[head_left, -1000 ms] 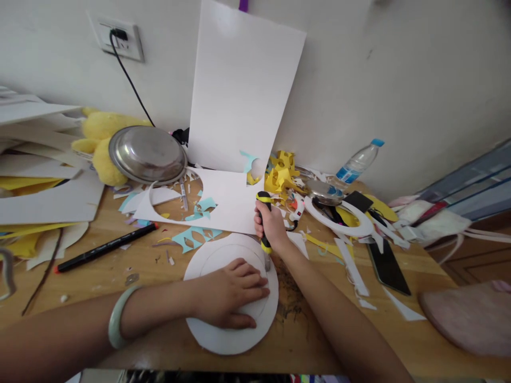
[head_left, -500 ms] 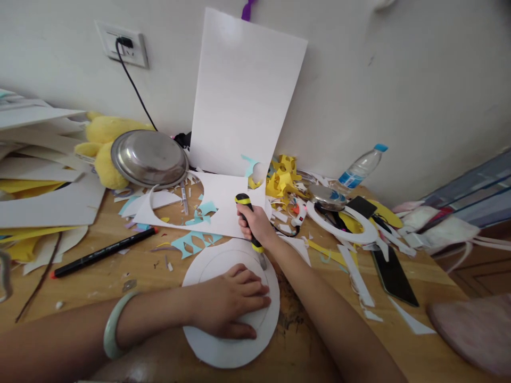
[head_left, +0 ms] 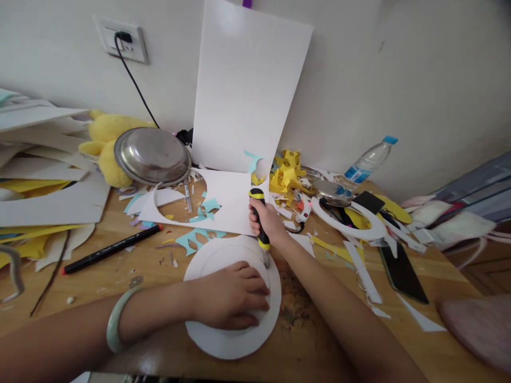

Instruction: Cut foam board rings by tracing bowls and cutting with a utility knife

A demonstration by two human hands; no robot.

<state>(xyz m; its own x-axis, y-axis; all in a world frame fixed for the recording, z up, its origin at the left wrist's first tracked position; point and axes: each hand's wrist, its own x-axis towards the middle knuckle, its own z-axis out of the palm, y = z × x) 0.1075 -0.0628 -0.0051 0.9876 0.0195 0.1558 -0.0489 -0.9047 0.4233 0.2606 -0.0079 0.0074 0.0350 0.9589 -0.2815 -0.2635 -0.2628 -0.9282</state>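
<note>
A white foam-board disc [head_left: 223, 340] with a circle drawn inside its edge lies on the wooden table [head_left: 99, 276]. My left hand [head_left: 229, 295] presses flat on the disc, fingers spread; a pale green bangle [head_left: 115, 319] is on that wrist. My right hand [head_left: 265, 223] grips a black-and-yellow utility knife [head_left: 258, 213], held upright. Its blade tip meets the disc at its right far edge, along the drawn line.
A tall white board [head_left: 247, 90] leans on the wall above a cut-out sheet [head_left: 223, 199]. Steel bowl [head_left: 151, 154], yellow plush toy [head_left: 106, 138], black marker [head_left: 109, 249], water bottle [head_left: 369, 159], white ring [head_left: 347, 223], phone [head_left: 403, 271], yellow and blue paper scraps lie around.
The right hand with the knife shifted left along the disc's far edge, then back to the right and a little nearer. The left hand stayed pressed on the disc.
</note>
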